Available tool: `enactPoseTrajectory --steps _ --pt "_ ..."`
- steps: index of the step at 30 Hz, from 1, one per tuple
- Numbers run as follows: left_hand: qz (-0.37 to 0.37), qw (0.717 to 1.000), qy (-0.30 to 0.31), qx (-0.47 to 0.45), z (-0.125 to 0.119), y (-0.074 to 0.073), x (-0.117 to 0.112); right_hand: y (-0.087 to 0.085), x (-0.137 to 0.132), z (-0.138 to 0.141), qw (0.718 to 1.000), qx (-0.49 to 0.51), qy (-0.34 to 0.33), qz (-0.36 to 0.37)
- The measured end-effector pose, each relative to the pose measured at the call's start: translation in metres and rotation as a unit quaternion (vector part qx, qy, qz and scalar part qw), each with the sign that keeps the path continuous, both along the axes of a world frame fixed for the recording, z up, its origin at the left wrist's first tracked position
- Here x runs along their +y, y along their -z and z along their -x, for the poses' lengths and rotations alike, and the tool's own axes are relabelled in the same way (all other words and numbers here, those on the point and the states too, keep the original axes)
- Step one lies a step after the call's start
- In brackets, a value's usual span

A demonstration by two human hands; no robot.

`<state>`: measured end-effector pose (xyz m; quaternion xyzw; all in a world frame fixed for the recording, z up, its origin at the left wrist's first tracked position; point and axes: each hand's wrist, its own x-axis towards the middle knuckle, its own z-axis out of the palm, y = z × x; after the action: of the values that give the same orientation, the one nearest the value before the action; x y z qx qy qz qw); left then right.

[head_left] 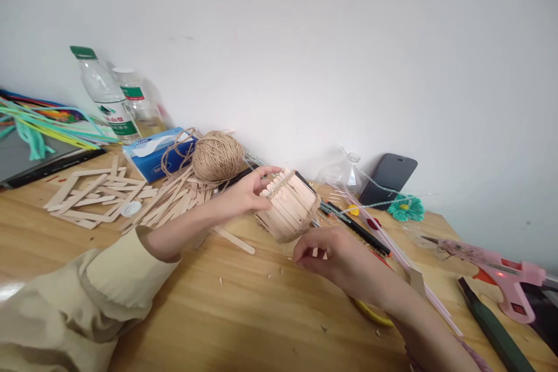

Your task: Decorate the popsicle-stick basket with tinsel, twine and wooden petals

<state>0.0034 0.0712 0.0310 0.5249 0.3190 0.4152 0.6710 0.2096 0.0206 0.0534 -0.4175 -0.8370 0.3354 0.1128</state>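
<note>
My left hand (255, 189) is closed around one end of a small container made of craft sticks (291, 204), which lies tilted on its side just over the table. Twine runs round the container near both ends. Close to its lower right end, my right hand (329, 253) has thumb and fingertips pinched together; whatever is between them is too small to make out. A single craft stick (235, 240) lies on the table below my left wrist.
Left of my hands are a twine ball (218, 156), loose craft sticks (174, 200), a blue tissue box (159, 154) and a bottle (102, 93). To the right lie a phone (387, 180), a pipe-cleaner flower (405, 207) and a pink glue gun (497, 270) with its light on.
</note>
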Motion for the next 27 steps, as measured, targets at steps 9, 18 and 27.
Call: enactPoseTrajectory --steps 9,18,27 --pt "-0.051 0.999 0.015 0.0 -0.011 -0.007 -0.016 -0.017 -0.012 0.003 0.969 0.141 0.108 -0.174" --pt "-0.031 0.999 -0.001 -0.033 -0.031 -0.022 -0.05 -0.015 -0.012 0.001 0.932 0.18 0.09 -0.302" --pt "-0.047 0.994 -0.021 -0.095 -0.033 -0.018 -0.051 -0.018 -0.016 -0.001 0.939 0.186 0.06 -0.282"
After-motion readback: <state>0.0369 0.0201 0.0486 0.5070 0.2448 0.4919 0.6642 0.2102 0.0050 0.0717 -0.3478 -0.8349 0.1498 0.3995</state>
